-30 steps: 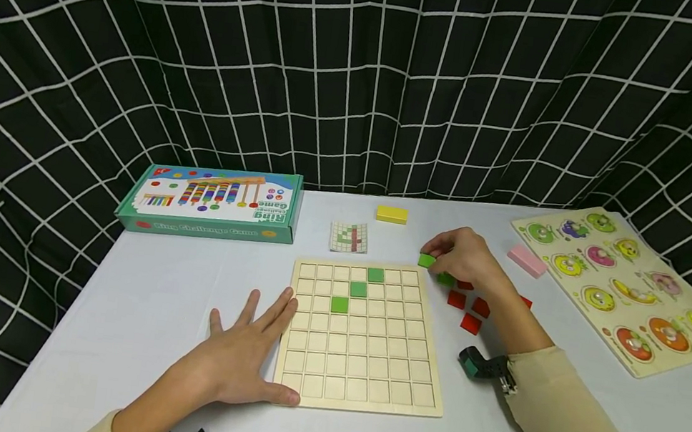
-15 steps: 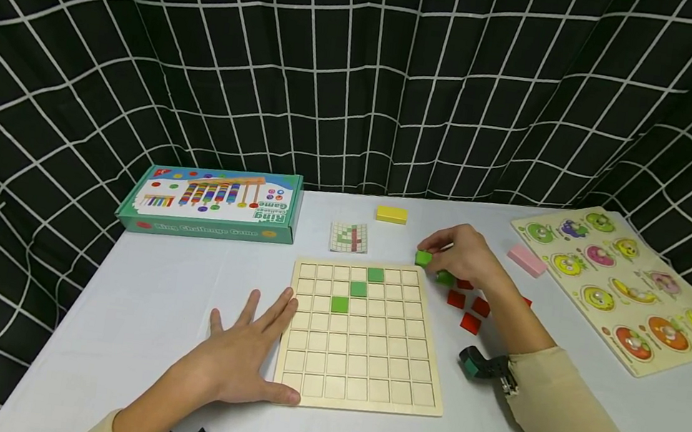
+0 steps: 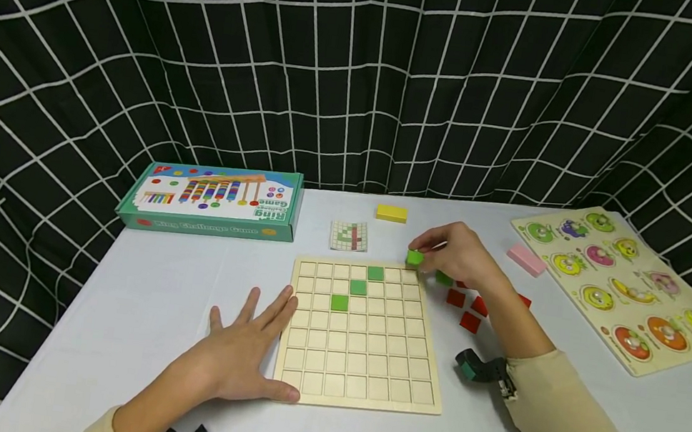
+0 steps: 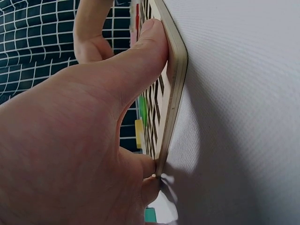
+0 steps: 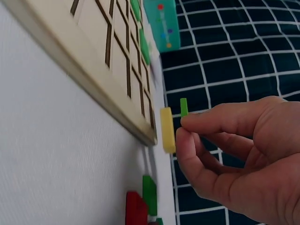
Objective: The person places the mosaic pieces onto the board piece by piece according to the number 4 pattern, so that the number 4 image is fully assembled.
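Note:
A small green square tile [image 3: 415, 258] is pinched between the thumb and fingertips of my right hand [image 3: 458, 255], above the far right corner of the wooden grid board [image 3: 440, 372]. The right wrist view shows this tile [image 5: 183, 107] edge-on, raised off the table. My left hand [image 3: 244, 358] lies spread at the board's left side, thumb on the near left corner and fingertips at the left edge. Three green tiles [image 3: 339, 303] sit in the board's cells along a diagonal. Below my right hand lie several red tiles [image 3: 470, 323] and a green tile [image 3: 444, 278], partly hidden.
Behind the board lie a small printed grid card [image 3: 348, 236] and a yellow block [image 3: 391, 214]. At the back left is a Ring Game box [image 3: 211, 203]. A pink block [image 3: 526, 260] and a fruit puzzle board [image 3: 629, 287] lie on the right.
My right hand has moved left with the pinched green tile, from beside the board to over its far right corner. My left hand has stayed in place.

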### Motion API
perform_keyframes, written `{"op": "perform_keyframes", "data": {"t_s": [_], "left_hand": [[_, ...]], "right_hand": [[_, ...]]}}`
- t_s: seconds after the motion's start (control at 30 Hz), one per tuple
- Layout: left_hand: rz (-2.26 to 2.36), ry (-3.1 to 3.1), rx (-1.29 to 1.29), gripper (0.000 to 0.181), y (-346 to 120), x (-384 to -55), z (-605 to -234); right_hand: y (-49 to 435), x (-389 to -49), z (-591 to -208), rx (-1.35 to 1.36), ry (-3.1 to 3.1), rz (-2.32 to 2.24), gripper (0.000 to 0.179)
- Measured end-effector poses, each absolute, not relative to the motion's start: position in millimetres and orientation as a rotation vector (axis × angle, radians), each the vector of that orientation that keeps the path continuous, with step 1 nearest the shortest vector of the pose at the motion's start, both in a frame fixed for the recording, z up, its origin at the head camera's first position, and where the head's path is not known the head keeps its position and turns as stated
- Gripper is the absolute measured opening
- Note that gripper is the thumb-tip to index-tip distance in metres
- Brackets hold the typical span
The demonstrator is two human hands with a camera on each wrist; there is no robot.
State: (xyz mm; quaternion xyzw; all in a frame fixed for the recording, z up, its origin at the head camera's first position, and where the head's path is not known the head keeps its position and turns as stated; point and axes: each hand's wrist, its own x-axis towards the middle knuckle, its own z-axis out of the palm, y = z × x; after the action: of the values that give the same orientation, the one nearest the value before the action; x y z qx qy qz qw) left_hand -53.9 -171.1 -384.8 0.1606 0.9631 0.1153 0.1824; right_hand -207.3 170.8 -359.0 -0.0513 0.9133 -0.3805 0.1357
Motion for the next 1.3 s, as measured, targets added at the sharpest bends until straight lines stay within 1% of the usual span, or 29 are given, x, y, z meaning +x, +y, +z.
{"op": "perform_keyframes", "data": {"t_s": [0.5, 0.7, 0.9, 1.3], "left_hand": [[0.311, 2.730, 0.460, 0.132, -171, -55, -384], [0.316, 2.724, 0.467, 0.132, -171, -55, -385], [0.281, 2.727, 0.465, 0.132, -172, -54, -384], [0.303, 2.734, 0.479, 0.132, -172, -53, -382]], "right_hand": [[140, -191, -356, -0.336, 2.584, -1.165, 0.028], [128, -179, -356, -0.332, 2.565, -1.179, 0.029], [111, -168, -356, -0.350, 2.519, -1.199, 0.027], [85, -153, -365, -0.412, 2.456, -1.189, 0.026]]}}
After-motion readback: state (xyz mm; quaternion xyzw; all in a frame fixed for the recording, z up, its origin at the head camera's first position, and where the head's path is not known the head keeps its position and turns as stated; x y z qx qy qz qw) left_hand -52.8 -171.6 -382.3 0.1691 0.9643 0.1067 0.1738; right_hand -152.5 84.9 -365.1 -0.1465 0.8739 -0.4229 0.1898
